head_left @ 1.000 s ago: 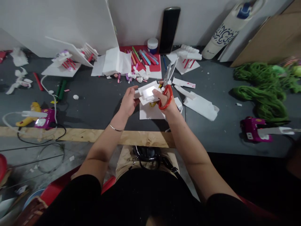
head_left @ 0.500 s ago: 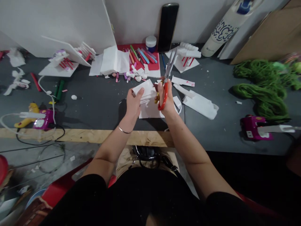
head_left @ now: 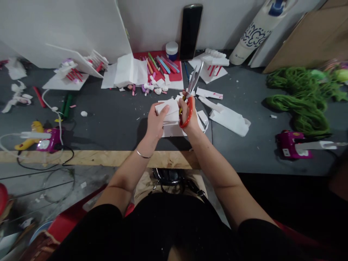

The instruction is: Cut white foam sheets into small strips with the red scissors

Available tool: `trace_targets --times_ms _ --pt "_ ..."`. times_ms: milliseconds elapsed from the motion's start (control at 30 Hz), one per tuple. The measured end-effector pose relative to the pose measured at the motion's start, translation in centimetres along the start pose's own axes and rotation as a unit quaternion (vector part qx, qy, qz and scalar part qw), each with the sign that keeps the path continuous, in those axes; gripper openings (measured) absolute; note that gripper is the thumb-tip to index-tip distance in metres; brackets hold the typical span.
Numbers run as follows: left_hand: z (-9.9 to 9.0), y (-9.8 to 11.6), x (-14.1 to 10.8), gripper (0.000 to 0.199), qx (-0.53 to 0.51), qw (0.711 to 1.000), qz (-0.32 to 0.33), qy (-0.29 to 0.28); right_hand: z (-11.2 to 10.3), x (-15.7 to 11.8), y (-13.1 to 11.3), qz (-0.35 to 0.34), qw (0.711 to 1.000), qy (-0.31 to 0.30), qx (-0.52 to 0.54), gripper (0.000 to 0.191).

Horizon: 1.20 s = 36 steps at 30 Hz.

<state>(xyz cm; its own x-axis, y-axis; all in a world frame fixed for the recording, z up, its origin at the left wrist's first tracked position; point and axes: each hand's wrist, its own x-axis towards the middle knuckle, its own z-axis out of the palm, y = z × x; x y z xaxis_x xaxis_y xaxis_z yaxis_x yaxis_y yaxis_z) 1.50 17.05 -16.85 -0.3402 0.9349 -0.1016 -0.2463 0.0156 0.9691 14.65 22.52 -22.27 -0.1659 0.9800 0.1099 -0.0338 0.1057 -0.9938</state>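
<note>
My left hand [head_left: 155,121] grips a small stack of white rectangular pieces [head_left: 171,112], the thumb pressed on the top one. Around the handles of a pair of scissors [head_left: 186,116] my right hand [head_left: 190,117] is closed, and its fingertips come up against the right edge of the stack. The scissor blades point up and away from me, slightly apart, with nothing between them. Beneath both hands lies a white sheet [head_left: 174,132], partly covered. White offcuts [head_left: 203,119] lie just right of my right hand.
Pens [head_left: 163,65] lie on a red sheet behind my hands, near a small jar [head_left: 172,50] and a leaning phone [head_left: 191,32]. White strips [head_left: 231,119] and green yarn [head_left: 299,105] are to the right. Purple power sockets [head_left: 50,139] and a yellow glue gun [head_left: 35,136] sit left.
The white stack has turned flatter and more level between my hands. My right hand with the scissors has shifted slightly left and nearer to me, and the blades tilt a little differently.
</note>
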Motion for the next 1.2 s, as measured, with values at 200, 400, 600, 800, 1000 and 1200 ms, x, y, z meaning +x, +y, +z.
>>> trace_targets --times_ms 200,400,600,800,1000,1200 --pt "-5.1 1.5 6.9 0.06 0.144 0.985 0.048 0.082 -1.6 0.8 -1.0 0.052 0.994 0.071 0.065 0.085" --pt "-7.4 1.1 9.5 0.044 0.25 0.958 0.047 0.132 -1.8 0.7 -2.0 0.068 0.986 0.111 0.108 0.076" --pt "-8.2 1.1 9.8 0.041 0.361 0.92 0.051 0.144 -1.4 0.4 -2.5 0.057 0.98 0.122 0.149 0.072" --pt "-9.5 3.3 9.7 0.058 0.491 0.866 0.059 0.072 -0.7 0.0 -3.6 0.054 0.963 0.167 0.207 0.06" --pt "-9.0 6.0 8.0 0.12 0.691 0.691 0.077 -0.2 -0.6 -0.1 -4.1 0.06 0.965 0.159 0.201 0.062" --pt "-8.5 7.2 7.8 0.094 0.727 0.644 0.086 -0.22 -0.7 0.1 -3.5 0.051 0.966 0.158 0.196 0.064"
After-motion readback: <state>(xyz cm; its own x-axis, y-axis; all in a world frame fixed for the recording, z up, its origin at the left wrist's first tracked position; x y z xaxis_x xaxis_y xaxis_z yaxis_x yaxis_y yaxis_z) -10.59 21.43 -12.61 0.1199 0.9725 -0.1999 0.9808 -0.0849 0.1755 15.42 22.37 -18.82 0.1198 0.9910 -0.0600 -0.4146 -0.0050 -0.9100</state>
